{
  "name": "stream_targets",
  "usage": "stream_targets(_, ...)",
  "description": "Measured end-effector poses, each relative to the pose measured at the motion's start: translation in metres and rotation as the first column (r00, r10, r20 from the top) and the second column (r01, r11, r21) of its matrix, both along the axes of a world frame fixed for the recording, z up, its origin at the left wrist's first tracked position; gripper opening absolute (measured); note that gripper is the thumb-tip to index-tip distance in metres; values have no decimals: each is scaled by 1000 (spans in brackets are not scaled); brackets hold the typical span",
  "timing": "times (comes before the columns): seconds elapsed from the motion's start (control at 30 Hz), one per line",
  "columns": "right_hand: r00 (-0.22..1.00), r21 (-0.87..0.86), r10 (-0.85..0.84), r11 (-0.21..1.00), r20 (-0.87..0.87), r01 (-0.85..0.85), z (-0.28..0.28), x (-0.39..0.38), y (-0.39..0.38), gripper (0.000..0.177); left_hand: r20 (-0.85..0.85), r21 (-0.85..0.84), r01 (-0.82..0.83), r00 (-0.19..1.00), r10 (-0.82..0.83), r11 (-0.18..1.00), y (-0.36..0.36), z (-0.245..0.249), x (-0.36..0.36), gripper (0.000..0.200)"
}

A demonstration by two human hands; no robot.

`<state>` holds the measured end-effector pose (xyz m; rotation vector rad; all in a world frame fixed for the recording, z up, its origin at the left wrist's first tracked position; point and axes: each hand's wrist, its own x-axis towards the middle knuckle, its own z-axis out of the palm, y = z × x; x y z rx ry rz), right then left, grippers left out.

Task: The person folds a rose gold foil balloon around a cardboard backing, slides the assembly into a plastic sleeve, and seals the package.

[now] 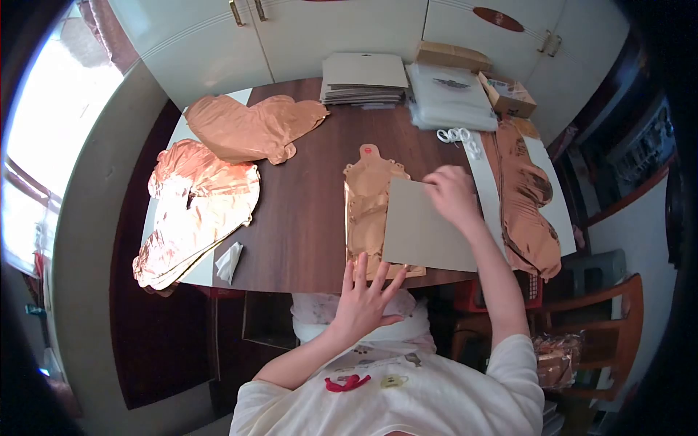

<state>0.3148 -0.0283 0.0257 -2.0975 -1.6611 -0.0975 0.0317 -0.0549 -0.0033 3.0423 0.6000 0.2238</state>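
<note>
A folded copper-coloured foil piece [367,192] lies lengthwise on the brown table, with a small red mark on its top tab. My left hand [367,301] has its fingers spread over the foil's lower end at the table's front edge. A grey cardboard sheet [425,229] covers part of the foil's right side. My right hand [452,195] is closed at the top edge of this sheet, its fingertips pinching there.
Large foil pieces lie at the left [200,207], back left [251,127] and right [523,200]. Behind are stacked cardboard sheets [363,73], clear plastic bags [451,98], an open box [509,98] and white ribbon rolls [454,135]. White tissue [229,261] sits front left.
</note>
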Motion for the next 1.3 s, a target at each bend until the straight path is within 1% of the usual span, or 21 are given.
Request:
stream_targets(0.07,990,-14,129,991,-58,-130,-6,-37,28,17,-3,7,-3,1000,3,1000,-1,1,0,95)
stream_targets(0.13,942,-123,217,959,-256,-255,-8,-60,59,19,-2,11,-3,1000,3,1000,-1,2,0,95)
stream_targets(0.23,972,-127,172,973,-159,-193,-21,-77,91,24,6,3,-7,1000,7,1000,0,2,0,95)
stream_targets(0.27,952,-243,139,947,-274,-208,-21,-77,99,24,10,0,-8,1000,8,1000,-1,1,0,95)
stream_targets(0.33,882,-459,23,847,-472,-267,-8,-78,111,25,17,-7,-9,1000,9,1000,0,0,-1,96)
stream_targets(0.4,816,-395,114,832,-567,-390,-42,-62,126,27,23,-12,-8,1000,8,1000,0,-2,-1,97)
stream_targets(0.43,776,-358,157,819,-610,-448,-48,-61,128,28,23,-19,-8,1000,8,1000,0,-2,-1,98)
stream_targets(0.47,790,-361,154,826,-594,-433,-55,-58,129,29,23,-28,-7,1000,8,1000,-1,-3,-1,98)
stream_targets(0.53,815,-363,148,841,-560,-401,-44,-62,126,29,15,-37,-6,1000,7,999,0,-3,-1,100)
stream_targets(0.63,895,-387,126,870,-427,-307,-24,-73,118,25,-3,-44,-8,1000,8,999,0,-1,0,101)
stream_targets(0.73,920,-380,92,891,-382,-247,-19,-79,115,21,-12,-46,-11,1000,10,999,0,0,0,101)
stream_targets(0.83,916,-423,22,882,-400,-206,-14,-86,113,18,-16,-43,-11,1000,10,999,0,0,1,101)
stream_targets(1.03,934,-397,18,902,-356,-169,-24,-87,114,17,-18,-47,-16,1000,15,999,0,0,0,101)
stream_targets(1.13,922,-413,-2,894,-387,-172,-22,-87,114,18,-10,-51,-13,1000,13,999,0,1,1,101)
stream_targets(1.23,928,-412,-23,900,-371,-142,-21,-90,113,18,-7,-49,-13,1000,13,999,0,1,1,100)
stream_targets(1.3,916,-465,-33,869,-399,-171,-17,-89,115,16,-6,-53,-14,1000,13,998,0,1,1,100)
